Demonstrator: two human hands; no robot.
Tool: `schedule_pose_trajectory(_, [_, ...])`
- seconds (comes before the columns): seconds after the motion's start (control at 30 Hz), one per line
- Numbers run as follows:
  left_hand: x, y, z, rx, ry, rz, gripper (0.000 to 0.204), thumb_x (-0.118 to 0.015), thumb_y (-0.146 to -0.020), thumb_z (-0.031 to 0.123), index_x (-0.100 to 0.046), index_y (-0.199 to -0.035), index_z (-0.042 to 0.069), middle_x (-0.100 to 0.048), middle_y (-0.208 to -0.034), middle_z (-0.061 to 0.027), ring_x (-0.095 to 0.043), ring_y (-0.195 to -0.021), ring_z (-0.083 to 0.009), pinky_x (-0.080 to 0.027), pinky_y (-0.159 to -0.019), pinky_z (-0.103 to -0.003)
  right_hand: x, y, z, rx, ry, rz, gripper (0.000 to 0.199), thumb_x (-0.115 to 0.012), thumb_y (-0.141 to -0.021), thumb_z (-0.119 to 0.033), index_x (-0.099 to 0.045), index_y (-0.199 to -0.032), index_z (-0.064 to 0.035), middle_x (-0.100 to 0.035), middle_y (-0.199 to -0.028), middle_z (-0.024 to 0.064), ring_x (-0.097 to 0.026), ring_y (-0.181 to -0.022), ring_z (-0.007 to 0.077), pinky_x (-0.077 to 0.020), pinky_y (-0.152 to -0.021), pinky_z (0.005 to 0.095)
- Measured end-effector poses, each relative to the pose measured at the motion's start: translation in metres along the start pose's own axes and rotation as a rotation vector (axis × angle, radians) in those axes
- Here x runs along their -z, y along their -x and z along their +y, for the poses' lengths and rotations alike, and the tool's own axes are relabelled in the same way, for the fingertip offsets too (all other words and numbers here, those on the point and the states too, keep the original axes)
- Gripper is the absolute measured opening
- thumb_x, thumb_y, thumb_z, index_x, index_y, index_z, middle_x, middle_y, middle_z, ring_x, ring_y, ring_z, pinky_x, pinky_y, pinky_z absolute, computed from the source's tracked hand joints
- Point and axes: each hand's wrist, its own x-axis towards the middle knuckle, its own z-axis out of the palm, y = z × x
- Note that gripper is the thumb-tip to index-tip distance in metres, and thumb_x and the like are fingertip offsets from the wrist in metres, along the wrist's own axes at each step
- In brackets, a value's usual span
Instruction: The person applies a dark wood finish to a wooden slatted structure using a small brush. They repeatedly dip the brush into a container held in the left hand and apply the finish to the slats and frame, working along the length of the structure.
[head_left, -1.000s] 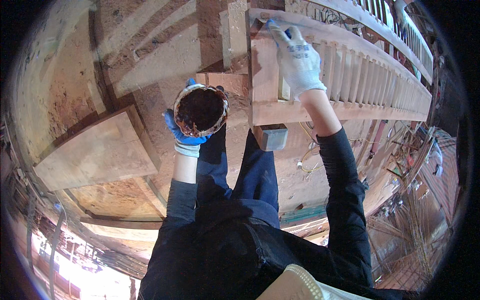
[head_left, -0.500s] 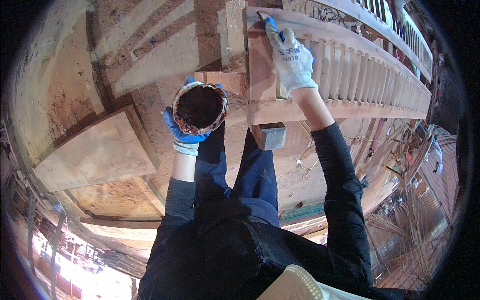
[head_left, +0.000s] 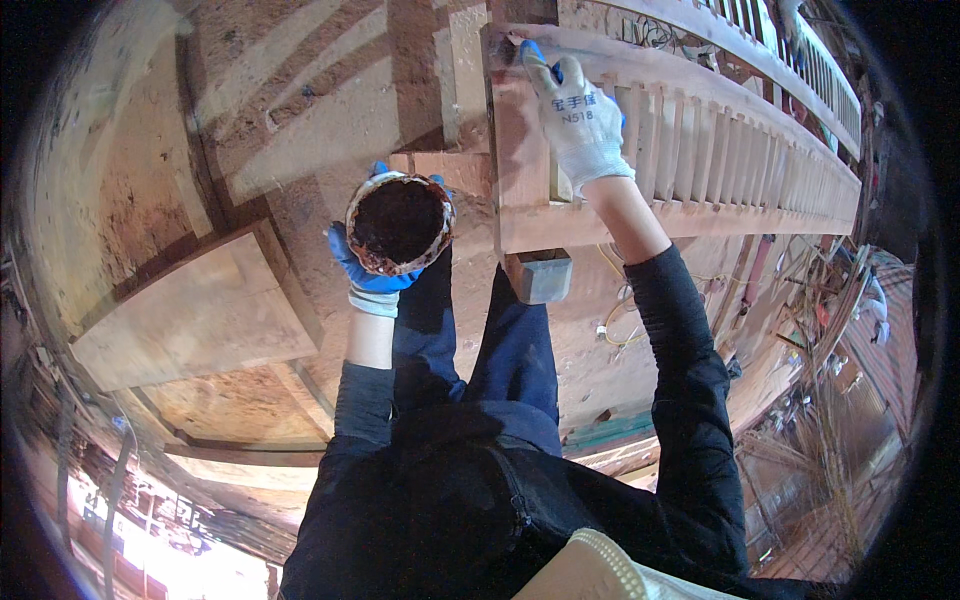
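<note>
My left hand (head_left: pixel 365 270), in a white glove with blue coating, is closed round a bowl-like pot (head_left: pixel 447 225). Its rim is crusted, and dark reddish-brown paste (head_left: pixel 398 220) lies inside. My right hand (head_left: pixel 580 115), gloved the same way, reaches to the far left corner of a slatted wooden frame (head_left: pixel 523 165). The index finger stretches along a thin, pale, blade-like tool (head_left: pixel 514 42) at the flat end board. Most of that tool is hidden under the fingers. Dark smears mark the wood around the tip.
A squared block or leg (head_left: pixel 540 275) juts from the frame's near side, close to my legs. To the left lies a wooden panel (head_left: pixel 200 310). A second slatted piece (head_left: pixel 740 45) stands beyond the frame. Yellow cord (head_left: pixel 625 335) lies on the floor at the right.
My right hand has moved slightly nearer along the end board, its fingertip shifting a little left. The pot stays in my left hand, almost unmoved.
</note>
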Motion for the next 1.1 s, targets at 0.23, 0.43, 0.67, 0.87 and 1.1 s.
schedule_pose_trajectory(0.23, [0.004, 0.007, 0.001, 0.028, 0.085, -0.082, 0.095, -0.087, -0.055, 0.051, -0.047, -0.138, 0.03, -0.027, -0.151, -0.0188, -0.023, -0.139, -0.0424, -0.026, -0.112, -0.061, -0.005, 0.017, 0.004, -0.146, -0.069, 0.034, 0.054, -0.053, -0.087, -0.01, -0.042, -0.139, -0.0199, -0.057, -0.104, 0.0145, -0.068, -0.077, 0.0317, -0.0556, -0.061, 0.0415])
schedule_pose_trajectory(0.43, [0.001, 0.008, 0.001, 0.062, 0.185, -0.053, 0.095, -0.091, -0.051, 0.044, -0.049, -0.136, 0.031, -0.028, -0.151, -0.019, -0.024, -0.139, -0.0432, -0.025, -0.112, -0.062, -0.011, 0.01, -0.001, -0.064, -0.05, 0.002, 0.053, -0.054, -0.086, -0.009, -0.045, -0.138, -0.0191, -0.057, -0.105, 0.0147, -0.068, -0.078, 0.0324, -0.0554, -0.062, 0.0422])
schedule_pose_trajectory(0.67, [0.001, 0.007, -0.001, 0.051, 0.167, -0.091, 0.093, -0.091, -0.05, 0.043, -0.052, -0.134, 0.031, -0.03, -0.15, -0.0192, -0.024, -0.139, -0.0426, -0.023, -0.112, -0.063, -0.003, 0.008, 0.005, -0.101, -0.184, 0.083, 0.052, -0.054, -0.086, -0.01, -0.047, -0.135, -0.0246, -0.058, -0.103, 0.0122, -0.066, -0.08, 0.0333, -0.0547, -0.067, 0.0451])
schedule_pose_trajectory(0.87, [0.003, 0.007, -0.007, 0.015, 0.09, -0.049, 0.092, -0.086, -0.054, 0.053, -0.051, -0.136, 0.03, -0.03, -0.15, -0.0207, -0.024, -0.139, -0.0432, -0.023, -0.113, -0.062, -0.01, 0.014, 0.001, -0.1, -0.127, -0.022, 0.053, -0.052, -0.086, -0.008, -0.048, -0.135, -0.0271, -0.057, -0.109, 0.012, -0.066, -0.083, 0.0351, -0.0541, -0.067, 0.0454])
schedule_pose_trajectory(1.1, [0.022, 0.009, 0.001, -0.086, -0.123, -0.037, 0.093, -0.073, -0.064, 0.067, -0.042, -0.142, 0.027, -0.029, -0.15, -0.0241, -0.03, -0.136, -0.0468, -0.029, -0.109, -0.063, 0.015, -0.014, 0.037, -0.285, -0.965, -0.066, 0.025, -0.06, -0.091, -0.028, -0.068, -0.115, -0.0209, -0.064, -0.078, 0.0047, -0.059, -0.064, 0.0238, -0.0499, -0.059, 0.033])
